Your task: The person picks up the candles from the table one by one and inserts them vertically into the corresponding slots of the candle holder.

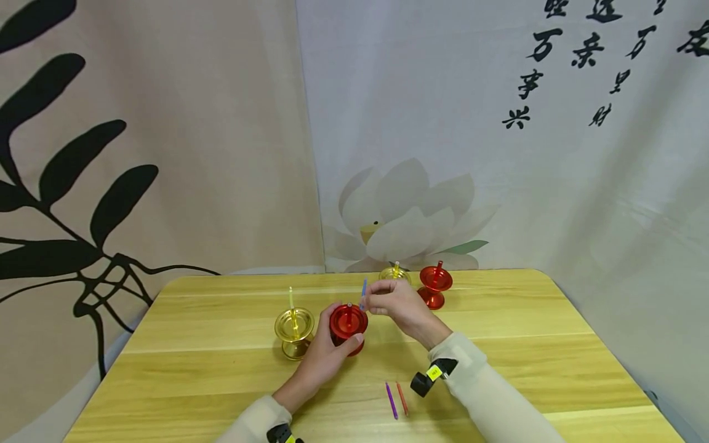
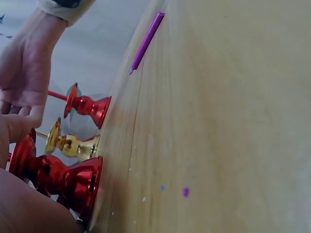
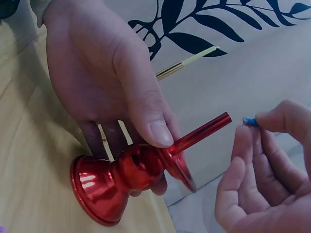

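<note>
My left hand (image 1: 323,355) grips a shiny red candle holder (image 1: 349,322) round its dish and stem. In the right wrist view, an upright tube rises from that holder's dish. Just beyond the tube's tip, my right hand (image 3: 272,179) pinches a thin blue candle (image 3: 250,121) between thumb and fingertip; candle and tube stand apart. The head view shows the blue candle upright beside the red dish. To the left stands a gold candle holder (image 1: 295,326) with a pale yellow candle (image 1: 291,299) in it.
At the back are a second red holder (image 1: 435,280) and a gold holder (image 1: 394,272), partly behind the right hand. A purple candle (image 1: 391,400) and an orange-red candle (image 1: 402,399) lie near the front of the wooden table (image 1: 498,381). A printed curtain hangs behind.
</note>
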Motion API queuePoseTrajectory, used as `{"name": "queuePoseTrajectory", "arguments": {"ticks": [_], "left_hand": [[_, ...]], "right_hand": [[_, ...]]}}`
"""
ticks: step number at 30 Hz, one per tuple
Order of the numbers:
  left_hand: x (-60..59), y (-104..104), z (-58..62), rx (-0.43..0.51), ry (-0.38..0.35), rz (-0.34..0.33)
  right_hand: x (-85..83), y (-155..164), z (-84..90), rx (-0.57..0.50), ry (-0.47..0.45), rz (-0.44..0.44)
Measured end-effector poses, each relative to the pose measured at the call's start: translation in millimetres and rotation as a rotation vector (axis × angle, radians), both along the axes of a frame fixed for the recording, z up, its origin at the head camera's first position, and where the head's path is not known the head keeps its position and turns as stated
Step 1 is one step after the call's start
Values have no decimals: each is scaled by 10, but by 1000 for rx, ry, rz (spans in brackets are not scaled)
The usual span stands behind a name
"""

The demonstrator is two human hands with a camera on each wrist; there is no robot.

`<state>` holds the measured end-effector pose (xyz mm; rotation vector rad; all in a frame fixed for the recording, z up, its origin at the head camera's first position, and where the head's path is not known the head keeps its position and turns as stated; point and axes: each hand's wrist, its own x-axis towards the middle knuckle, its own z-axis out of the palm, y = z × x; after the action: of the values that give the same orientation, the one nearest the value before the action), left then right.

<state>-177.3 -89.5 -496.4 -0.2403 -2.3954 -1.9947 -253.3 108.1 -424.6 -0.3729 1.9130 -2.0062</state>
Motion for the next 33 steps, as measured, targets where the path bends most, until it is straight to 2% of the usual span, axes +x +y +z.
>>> {"name": "queuePoseTrajectory", "arguments": {"ticks": [4,10,18,20,25,26,27,30,33], "left_hand": [[16,-19,-10,-8,13,-7],[12,-31,-11,11,29,-37],[24,-18,35,57,-40,-43],[-79,-46,-168,56,-19,-44],[-96,-69,-234,29,72,-61],[-45,-61,-141,28,82,-71],[11,-42,-33,32,61,-66],[32,-27,11,60,12,-62],[35,-20,12,70,-7,-56]], "right_hand": [[2,-65,37,23,98,1],[37,-135,69,123,256,-16],[56,-160,94,242,384,-20],[55,-162,89,264,407,-18],[57,-162,60,272,465,-11],[59,-162,54,267,485,-9],[62,-164,48,260,506,-7],[73,-173,28,237,572,-4],[85,-183,8,231,622,-15]]}}
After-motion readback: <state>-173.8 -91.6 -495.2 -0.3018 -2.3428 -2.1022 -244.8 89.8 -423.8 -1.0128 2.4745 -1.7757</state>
